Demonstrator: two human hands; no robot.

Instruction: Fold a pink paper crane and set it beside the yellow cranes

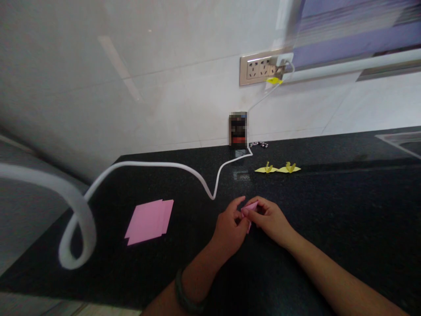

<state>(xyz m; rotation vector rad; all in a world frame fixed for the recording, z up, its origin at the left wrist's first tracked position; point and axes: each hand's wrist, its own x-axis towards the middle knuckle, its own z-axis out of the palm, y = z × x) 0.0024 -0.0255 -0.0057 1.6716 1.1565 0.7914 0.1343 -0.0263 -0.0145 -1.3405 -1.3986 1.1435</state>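
Between my two hands is a small folded piece of pink paper [250, 206], held just above the dark countertop. My right hand [268, 218] pinches it between thumb and fingers from the right. From the other side, my left hand [230, 226] grips its lower left edge, thumb against the paper and index finger raised. Part of the paper is hidden behind the fingers. Two yellow paper cranes [289, 168] stand side by side beyond my right hand. Off to the left lie several flat pink paper sheets [148, 221], loosely stacked.
A white cable [158, 164] runs across the black countertop [108, 281] and loops close to the camera at left. A phone-like device [238, 130] leans against the wall, with a small dark-and-white beaded item [259, 144] beside it. Above is a wall socket panel [253, 69] with a charger [284, 59].
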